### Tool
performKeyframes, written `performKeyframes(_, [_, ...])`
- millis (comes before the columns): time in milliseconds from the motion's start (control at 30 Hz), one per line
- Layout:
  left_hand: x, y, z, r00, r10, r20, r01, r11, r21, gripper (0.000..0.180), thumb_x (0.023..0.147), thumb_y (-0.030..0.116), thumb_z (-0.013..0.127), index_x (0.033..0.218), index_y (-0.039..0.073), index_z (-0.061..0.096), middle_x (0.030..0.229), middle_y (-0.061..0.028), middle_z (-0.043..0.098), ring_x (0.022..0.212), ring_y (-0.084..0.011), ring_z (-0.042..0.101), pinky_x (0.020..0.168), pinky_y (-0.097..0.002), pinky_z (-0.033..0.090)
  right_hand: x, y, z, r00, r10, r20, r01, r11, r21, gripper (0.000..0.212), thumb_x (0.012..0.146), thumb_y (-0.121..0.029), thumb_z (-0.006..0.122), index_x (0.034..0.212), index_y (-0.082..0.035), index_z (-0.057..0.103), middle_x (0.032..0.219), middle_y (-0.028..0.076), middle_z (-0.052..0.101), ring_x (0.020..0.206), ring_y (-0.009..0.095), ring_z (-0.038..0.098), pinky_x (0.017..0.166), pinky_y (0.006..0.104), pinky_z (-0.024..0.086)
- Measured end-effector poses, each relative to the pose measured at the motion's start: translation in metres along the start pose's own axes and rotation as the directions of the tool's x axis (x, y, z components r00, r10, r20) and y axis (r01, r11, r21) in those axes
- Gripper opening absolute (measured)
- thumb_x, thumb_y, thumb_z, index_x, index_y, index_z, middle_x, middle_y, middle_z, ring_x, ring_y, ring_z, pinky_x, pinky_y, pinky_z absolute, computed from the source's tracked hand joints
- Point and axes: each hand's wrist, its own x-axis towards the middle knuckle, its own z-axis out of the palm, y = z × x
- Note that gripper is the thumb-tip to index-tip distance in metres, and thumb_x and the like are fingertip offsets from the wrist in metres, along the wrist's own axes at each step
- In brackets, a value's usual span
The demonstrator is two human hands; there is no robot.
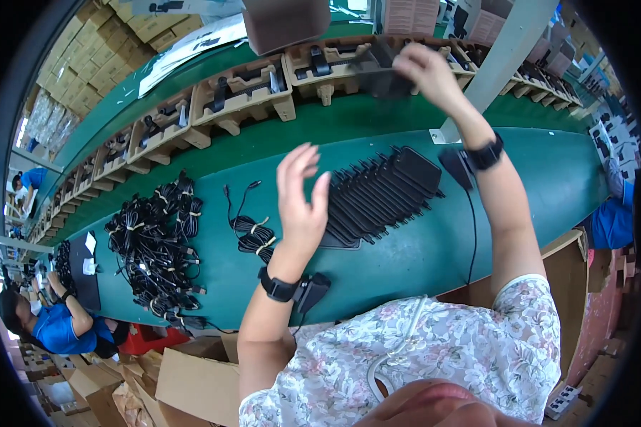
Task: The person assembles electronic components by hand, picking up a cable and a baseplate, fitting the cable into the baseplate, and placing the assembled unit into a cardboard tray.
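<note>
My right hand (429, 71) reaches over the row of trays, its fingers closed at the edge of a dark, flat black piece (382, 70) that is blurred by motion. Raised above the green worktable (377, 277), my left hand (303, 196) has its fingers stretched out and holds nothing. Beside it a row of thin black panels (384, 192) leans in an overlapping stack. Tied black cables (256, 238) lie just left of my left wrist. Each wrist wears a black band with a small black box and a wire.
Brown moulded trays (238, 96) with black parts run along the back. A large heap of tied black cables (153, 249) lies at left. A metal post (509, 60) stands beyond my right arm. Cardboard boxes (199, 381) sit below. A person in blue (68, 327) works at far left.
</note>
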Motion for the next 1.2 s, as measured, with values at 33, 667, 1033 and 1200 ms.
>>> performKeyframes(33, [-0.014,-0.013,-0.004,0.979,-0.2,-0.05,0.194,0.975,-0.105,0.039,0.083,-0.003,0.053,0.12,0.003,0.044,0.118,-0.0126,0.045,0.1,-0.021,0.055,0.082,-0.0293,0.046,0.02,0.017,0.001,0.962,0.037,-0.272,-0.091,0.978,-0.189,0.025,0.084,-0.029,0.059,0.098,-0.009,0.061,0.082,0.007,0.063,0.077,0.019,0.059,0.072,0.0309,0.045])
performKeyframes(667, [-0.061,-0.059,-0.031,0.883,-0.466,-0.056,0.445,0.869,-0.217,0.055,0.083,-0.008,0.047,0.133,0.001,0.024,0.119,-0.0193,0.043,0.093,-0.0206,0.057,0.076,-0.0294,0.047,0.093,0.178,-0.015,0.529,0.428,-0.733,-0.845,0.348,-0.407,0.029,0.085,-0.029,0.047,0.108,-0.02,0.062,0.112,0.012,0.059,0.102,0.034,0.053,0.082,0.0503,0.041])
performKeyframes(1033, [-0.062,-0.06,-0.026,0.959,-0.28,0.034,0.281,0.959,-0.02,0.028,0.078,-0.005,0.049,0.105,0.002,0.054,0.103,-0.0142,0.052,0.089,-0.0266,0.056,0.075,-0.0334,0.047,0.067,0.125,0.03,0.888,-0.117,-0.444,-0.37,0.39,-0.843,0.031,0.086,-0.027,0.044,0.109,-0.01,0.057,0.105,0.014,0.056,0.094,0.035,0.054,0.079,0.0473,0.043])
performKeyframes(1200, [-0.069,-0.039,-0.02,0.978,-0.095,0.188,0.081,0.994,0.08,0.025,0.069,-0.002,0.053,0.093,0.004,0.059,0.094,-0.0107,0.055,0.088,-0.0283,0.053,0.077,-0.0371,0.045,0.003,-0.024,0.133,0.907,-0.4,0.129,0.42,0.849,-0.319,0.02,0.085,-0.021,0.057,0.095,-0.005,0.062,0.089,0.012,0.061,0.082,0.027,0.059,0.068,0.0347,0.046])
